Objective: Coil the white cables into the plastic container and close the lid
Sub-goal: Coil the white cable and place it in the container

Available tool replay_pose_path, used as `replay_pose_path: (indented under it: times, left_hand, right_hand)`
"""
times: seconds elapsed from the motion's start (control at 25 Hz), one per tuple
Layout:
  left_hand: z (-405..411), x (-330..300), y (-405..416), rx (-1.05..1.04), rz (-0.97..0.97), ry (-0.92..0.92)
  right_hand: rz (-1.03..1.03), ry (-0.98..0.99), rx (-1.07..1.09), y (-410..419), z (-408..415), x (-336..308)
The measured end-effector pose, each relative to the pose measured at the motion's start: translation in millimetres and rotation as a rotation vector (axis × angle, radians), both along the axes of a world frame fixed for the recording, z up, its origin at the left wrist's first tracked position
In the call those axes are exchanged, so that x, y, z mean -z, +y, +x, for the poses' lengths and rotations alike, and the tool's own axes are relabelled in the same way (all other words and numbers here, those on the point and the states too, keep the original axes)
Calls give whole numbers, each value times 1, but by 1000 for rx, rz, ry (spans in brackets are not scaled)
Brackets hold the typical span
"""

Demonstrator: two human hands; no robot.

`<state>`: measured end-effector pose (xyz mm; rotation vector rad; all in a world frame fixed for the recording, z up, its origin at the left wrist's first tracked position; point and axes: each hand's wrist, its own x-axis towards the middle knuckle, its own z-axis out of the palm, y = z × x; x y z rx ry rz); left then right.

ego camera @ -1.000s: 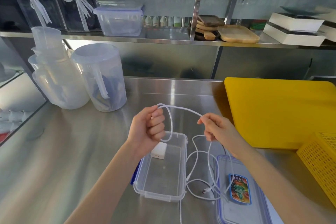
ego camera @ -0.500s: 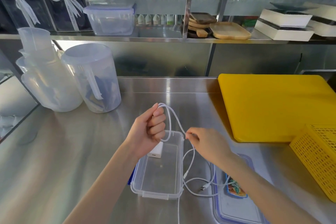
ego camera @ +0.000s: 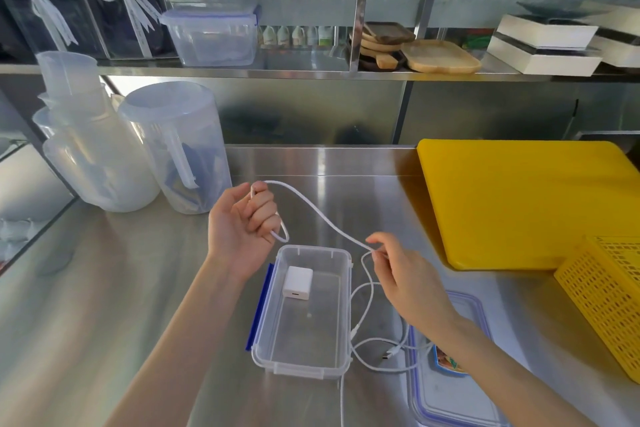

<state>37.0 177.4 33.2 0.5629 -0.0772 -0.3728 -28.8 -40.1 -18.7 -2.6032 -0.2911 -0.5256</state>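
My left hand (ego camera: pixel 242 222) is closed around a small loop of the white cable (ego camera: pixel 322 215), held above the far left corner of the clear plastic container (ego camera: pixel 341 305). From there the cable runs right to my right hand (ego camera: pixel 405 277), which pinches it between thumb and fingers just right of the container. More white cable (ego camera: pixel 369 308) lies loose on the steel counter between the container and its lid (ego camera: pixel 450 395). A white charger block (ego camera: pixel 298 282) lies inside the container. The lid, clear with a blue rim, lies flat at the lower right under my right forearm.
A yellow cutting board (ego camera: pixel 526 201) and a yellow mesh basket (ego camera: pixel 609 298) sit to the right. Translucent jugs (ego camera: pixel 176 146) stand at the back left. A shelf above holds a lidded box (ego camera: pixel 211 35), wooden trays and white boxes.
My right hand slid right and down along the cable, drawing out a longer span from my left hand. The left hand keeps its loop. The charger block now shows fully in the container.
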Motion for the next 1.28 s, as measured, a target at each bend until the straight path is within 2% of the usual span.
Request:
replay_pose_path:
  times: [0.12, 0.2, 0.32, 0.4, 0.6, 0.68, 0.88, 1.08, 1.16, 1.28]
  left_hand:
    - [3, 2, 3, -49, 65, 61]
    - [4, 6, 4, -67, 263, 57]
    - [-2, 10, 1, -124, 650, -92]
    - [-5, 10, 1, -134, 777, -146]
    - [-16, 7, -14, -31, 819, -244]
    - [-24, 7, -28, 16, 859, -280]
    - [-37, 22, -56, 94, 981, -354]
    - [-41, 31, -63, 58, 1044, -387]
    - [-43, 32, -65, 106, 1059, -420]
    - [-49, 31, -67, 187, 1019, -351]
  right_hand:
    - [-22, -29, -2, -8, -1, 0]
    - [-39, -30, 16, -13, -2, -2]
    - [-52, -36, 82, -17, -4, -9]
    - [-73, -13, 71, -19, -4, -14]
    - [-304, 266, -164, -12, -5, -16]
    - [-319, 319, -210, -5, -6, -19]
    - [-244, 291, -268, 4, -8, -22]
    - [-67, 245, -186, 4, -9, -28]
    - [-8, 225, -174, 5, -9, -33]
    - [64, 165, -146, 7, -4, -39]
